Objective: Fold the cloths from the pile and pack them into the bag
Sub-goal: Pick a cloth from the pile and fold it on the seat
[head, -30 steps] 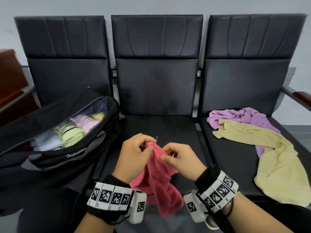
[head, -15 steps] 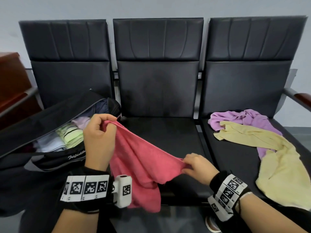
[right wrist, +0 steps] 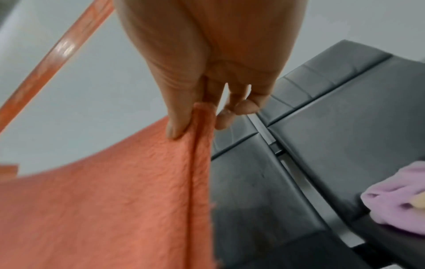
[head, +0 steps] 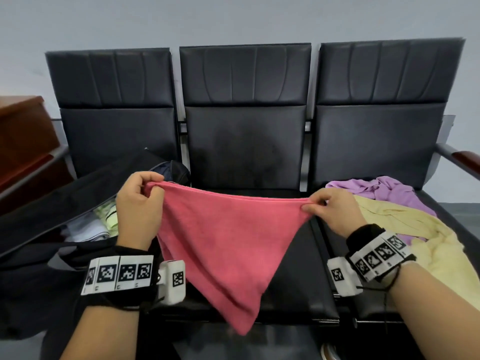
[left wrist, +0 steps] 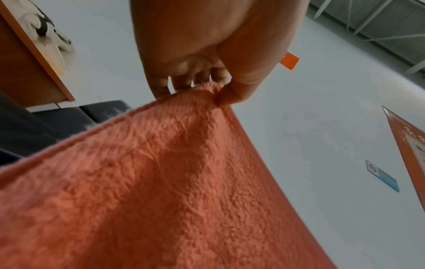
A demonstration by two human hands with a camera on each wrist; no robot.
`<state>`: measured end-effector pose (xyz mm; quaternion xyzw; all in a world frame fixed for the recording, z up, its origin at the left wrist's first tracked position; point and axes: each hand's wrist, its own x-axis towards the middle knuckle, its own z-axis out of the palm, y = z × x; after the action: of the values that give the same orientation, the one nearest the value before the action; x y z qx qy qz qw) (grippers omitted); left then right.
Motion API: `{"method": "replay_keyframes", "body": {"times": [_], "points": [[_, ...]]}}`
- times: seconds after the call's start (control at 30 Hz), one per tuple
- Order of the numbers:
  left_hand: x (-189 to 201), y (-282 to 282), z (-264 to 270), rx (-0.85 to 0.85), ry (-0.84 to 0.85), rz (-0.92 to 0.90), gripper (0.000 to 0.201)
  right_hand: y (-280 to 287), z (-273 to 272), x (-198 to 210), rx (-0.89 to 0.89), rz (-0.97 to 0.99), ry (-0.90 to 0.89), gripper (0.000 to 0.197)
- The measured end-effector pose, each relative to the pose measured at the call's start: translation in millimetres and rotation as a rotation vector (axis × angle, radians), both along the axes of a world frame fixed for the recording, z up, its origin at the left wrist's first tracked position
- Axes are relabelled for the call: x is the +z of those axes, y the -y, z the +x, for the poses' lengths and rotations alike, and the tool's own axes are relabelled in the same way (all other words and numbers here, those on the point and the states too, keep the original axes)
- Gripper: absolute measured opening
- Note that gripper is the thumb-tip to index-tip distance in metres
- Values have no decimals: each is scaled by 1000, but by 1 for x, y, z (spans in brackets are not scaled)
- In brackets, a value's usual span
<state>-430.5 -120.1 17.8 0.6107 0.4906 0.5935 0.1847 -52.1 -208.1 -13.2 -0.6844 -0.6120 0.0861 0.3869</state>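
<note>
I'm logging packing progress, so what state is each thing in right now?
pink cloth: unfolded, stretched in the air between both hands
left hand: pinches one top corner
right hand: pinches the other corner
bag: open, folded cloths inside
purple cloth: crumpled on the right seat
yellow cloth: unfolded, lying partly over the purple one

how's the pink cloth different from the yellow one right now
The pink cloth is held up in the air, stretched between the left hand and right hand; the yellow cloth lies crumpled on the right seat, untouched. Pink hangs to a point; yellow sprawls over the purple cloth. Neither is folded.
</note>
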Motion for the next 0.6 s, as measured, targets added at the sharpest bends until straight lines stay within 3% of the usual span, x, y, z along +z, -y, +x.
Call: {"method": "replay_keyframes", "body": {"times": [0.1, 0.33, 0.47, 0.6], "points": [[5, -6, -5, 18, -26, -16, 27, -9, 6, 19, -62, 160, -143, 15], [20, -2, -13, 39, -26, -15, 25, 7, 1, 52, -73, 303, -103, 18], [45, 12, -19, 24, 21, 40, 26, 31, -7, 85, -89, 418, -138, 25], [74, 32, -26, 26, 86, 98, 26, 60, -21, 119, -67, 460, -106, 19]]}}
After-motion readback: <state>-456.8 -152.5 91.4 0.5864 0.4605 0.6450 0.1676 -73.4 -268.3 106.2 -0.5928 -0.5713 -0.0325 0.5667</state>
